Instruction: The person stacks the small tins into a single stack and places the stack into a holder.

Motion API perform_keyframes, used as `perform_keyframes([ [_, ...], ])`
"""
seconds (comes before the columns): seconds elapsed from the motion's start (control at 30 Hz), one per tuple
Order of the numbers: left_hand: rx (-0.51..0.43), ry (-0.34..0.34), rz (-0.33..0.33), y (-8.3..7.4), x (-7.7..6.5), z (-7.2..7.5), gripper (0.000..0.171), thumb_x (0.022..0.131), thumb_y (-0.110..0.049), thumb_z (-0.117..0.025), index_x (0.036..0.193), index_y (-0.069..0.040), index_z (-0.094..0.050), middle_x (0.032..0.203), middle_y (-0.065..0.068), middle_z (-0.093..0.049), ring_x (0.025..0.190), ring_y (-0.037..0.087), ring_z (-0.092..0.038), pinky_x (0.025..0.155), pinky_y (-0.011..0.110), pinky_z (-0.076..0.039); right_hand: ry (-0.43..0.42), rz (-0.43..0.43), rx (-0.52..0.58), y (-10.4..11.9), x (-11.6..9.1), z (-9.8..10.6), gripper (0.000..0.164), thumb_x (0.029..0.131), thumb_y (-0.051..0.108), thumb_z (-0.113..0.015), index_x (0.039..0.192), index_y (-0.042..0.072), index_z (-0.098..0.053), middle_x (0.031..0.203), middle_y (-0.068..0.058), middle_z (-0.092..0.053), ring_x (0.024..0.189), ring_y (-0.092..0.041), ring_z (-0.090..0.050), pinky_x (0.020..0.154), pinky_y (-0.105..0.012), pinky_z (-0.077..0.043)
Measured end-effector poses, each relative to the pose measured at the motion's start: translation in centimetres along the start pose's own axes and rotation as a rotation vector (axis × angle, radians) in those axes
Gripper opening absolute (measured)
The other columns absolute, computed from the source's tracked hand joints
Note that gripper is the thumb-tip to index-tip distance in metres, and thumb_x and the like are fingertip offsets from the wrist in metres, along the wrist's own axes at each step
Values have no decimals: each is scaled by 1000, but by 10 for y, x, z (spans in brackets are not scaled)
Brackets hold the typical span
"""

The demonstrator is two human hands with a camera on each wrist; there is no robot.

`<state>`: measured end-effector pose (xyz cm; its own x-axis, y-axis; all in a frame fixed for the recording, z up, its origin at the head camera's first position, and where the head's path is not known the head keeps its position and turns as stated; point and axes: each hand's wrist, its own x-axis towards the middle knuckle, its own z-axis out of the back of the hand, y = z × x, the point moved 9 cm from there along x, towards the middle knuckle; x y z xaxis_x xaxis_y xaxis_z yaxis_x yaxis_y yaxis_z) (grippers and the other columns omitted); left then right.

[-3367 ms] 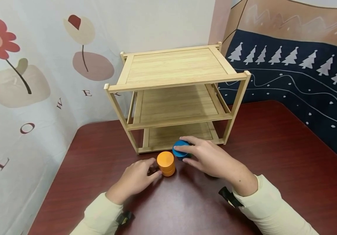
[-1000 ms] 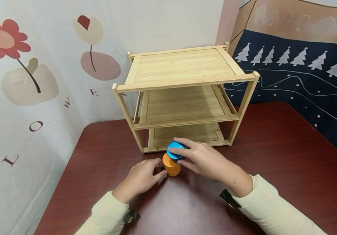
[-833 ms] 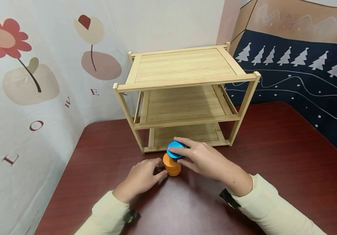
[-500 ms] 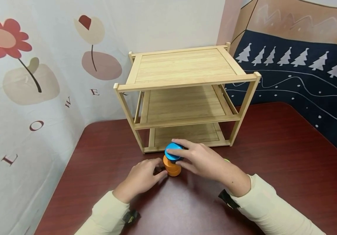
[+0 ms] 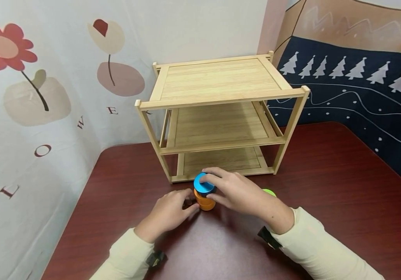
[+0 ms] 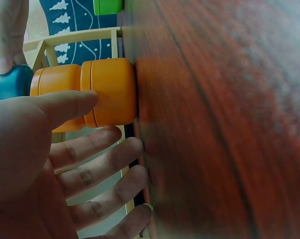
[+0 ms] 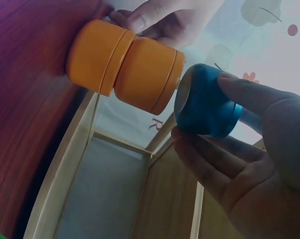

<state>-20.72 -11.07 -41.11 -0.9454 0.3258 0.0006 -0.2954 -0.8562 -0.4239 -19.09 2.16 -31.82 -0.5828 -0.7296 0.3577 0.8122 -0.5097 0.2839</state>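
Observation:
Two orange lidded canisters [image 5: 205,203] stand stacked on the table; the left wrist view shows the lower one [image 6: 115,99] and the upper one [image 6: 60,82] on it. My right hand [image 5: 239,190] grips a blue canister [image 5: 204,184] between thumb and fingers. In the right wrist view, the blue canister [image 7: 205,102] is right over the upper orange canister [image 7: 150,74], a little tilted, its bottom edge very close to that top; contact is hard to tell. My left hand [image 5: 167,210] stays beside the stack, thumb at the orange side, other fingers extended loosely.
A three-tier wooden shelf [image 5: 221,147] stands just behind the stack. A green object [image 5: 269,191] shows partly behind my right forearm. The dark red table [image 5: 326,175] meets printed fabric backdrops at the left and right.
Over the earlier frames, my right hand has carried the blue canister leftward to over the orange stack, then slightly lower. The green object has come into view. My left hand stays beside the stack.

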Motion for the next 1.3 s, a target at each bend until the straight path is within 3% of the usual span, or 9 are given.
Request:
perform_keyframes([
  [0.23, 1, -4, 5, 0, 0, 1, 15, 93, -38, -70, 91, -25, -63, 81, -12, -63, 72, 7, -58, 63, 34, -46, 21, -21, 16, -1, 2, -4, 39, 91, 24, -75, 125, 15, -60, 139, -10, -58, 97, -20, -72, 85, -34, -57],
  [0.7, 2, -9, -2, 0, 1, 1, 15, 93, -39, -70, 94, -24, -66, 83, -13, -65, 76, 8, -61, 66, 36, -49, 58, -60, 61, -9, 3, -11, 38, 92, 25, -73, 127, 15, -60, 141, -8, -56, 110, -20, -69, 90, -35, -56],
  [1.1, 4, -26, -5, 0, 1, 1, 14, 92, -38, -71, 94, -25, -66, 82, -13, -64, 77, 8, -62, 65, 36, -49, 101, -88, 110, -11, 3, -13, 50, 92, 24, -74, 138, 16, -55, 143, -8, -53, 116, -22, -65, 95, -38, -54],
  [1.3, 4, -18, -2, 0, 1, 0, 15, 92, -37, -71, 93, -23, -65, 81, -12, -63, 75, 8, -60, 64, 36, -48, 93, -108, 95, -14, -1, -7, 55, 92, 27, -74, 142, 19, -53, 146, -8, -51, 129, -24, -58, 104, -41, -49],
])
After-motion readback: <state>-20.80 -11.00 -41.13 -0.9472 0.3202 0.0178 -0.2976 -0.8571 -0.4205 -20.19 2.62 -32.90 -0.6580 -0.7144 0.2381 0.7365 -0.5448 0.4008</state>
